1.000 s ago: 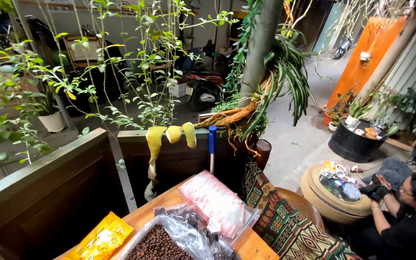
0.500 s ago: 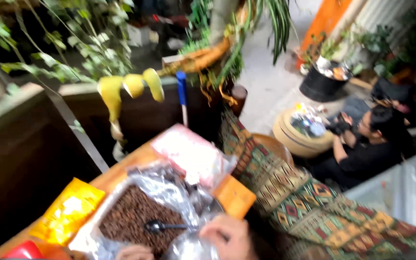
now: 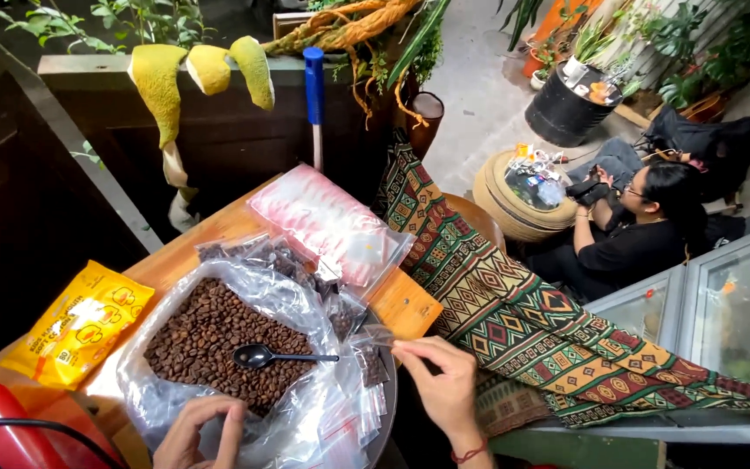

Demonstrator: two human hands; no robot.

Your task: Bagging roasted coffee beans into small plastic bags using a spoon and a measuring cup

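Note:
A clear plastic bag of roasted coffee beans lies open on the wooden table. A black spoon rests on the beans. My left hand touches the near rim of the bag, fingers bent, holding nothing I can make out. My right hand pinches a small clear zip pouch at the bag's right edge. More small pouches lie stacked below it.
A pack of pink-striped zip bags lies at the table's far side, a yellow packet at left, a red device at the near left corner. A patterned cloth drapes right. A seated person is beyond it.
The view has tilted down and closer to the table. Both my hands have come further into view, and my right hand now pinches a small pouch.

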